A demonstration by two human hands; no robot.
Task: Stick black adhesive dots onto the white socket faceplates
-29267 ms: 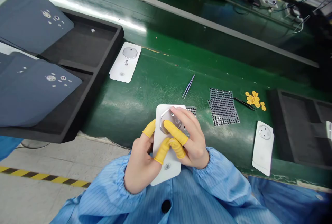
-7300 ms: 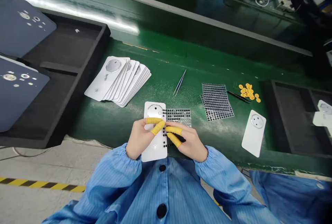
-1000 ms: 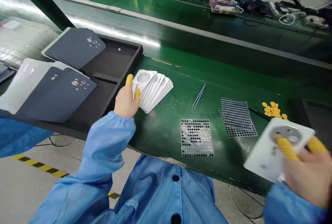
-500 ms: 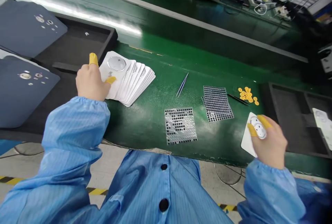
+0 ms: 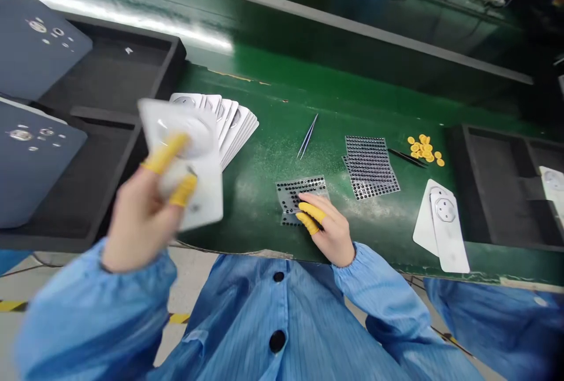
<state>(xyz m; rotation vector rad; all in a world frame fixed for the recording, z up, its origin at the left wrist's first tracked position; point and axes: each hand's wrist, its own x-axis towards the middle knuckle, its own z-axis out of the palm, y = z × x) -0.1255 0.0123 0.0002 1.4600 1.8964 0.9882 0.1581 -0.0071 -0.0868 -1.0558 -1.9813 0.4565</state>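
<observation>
My left hand (image 5: 141,210), with yellow finger cots on thumb and index finger, grips a white rounded panel (image 5: 200,193) tilted up above the bench; motion blurs both. Behind it, a fanned stack of similar white panels (image 5: 238,131) lies on the green bench. My right hand (image 5: 330,231), also in yellow finger cots, pinches the near edge of a clear sheet of small black dots (image 5: 288,193). Part of that sheet looks raised, with a dotted layer (image 5: 289,219) showing below it. Two white panels (image 5: 449,234) overlap on the bench to the right.
Blue tweezers (image 5: 307,137) lie mid-bench. Farther right are more dotted sheets (image 5: 370,163), black tweezers (image 5: 408,158) and several yellow discs (image 5: 423,147). Black trays (image 5: 176,60) stand at left with large grey panels (image 5: 39,163), and another black tray (image 5: 493,193) stands at right.
My left hand has lifted a white panel off the stack toward me. My right hand has let go of a panel at the right and moved left onto the dotted sheet.
</observation>
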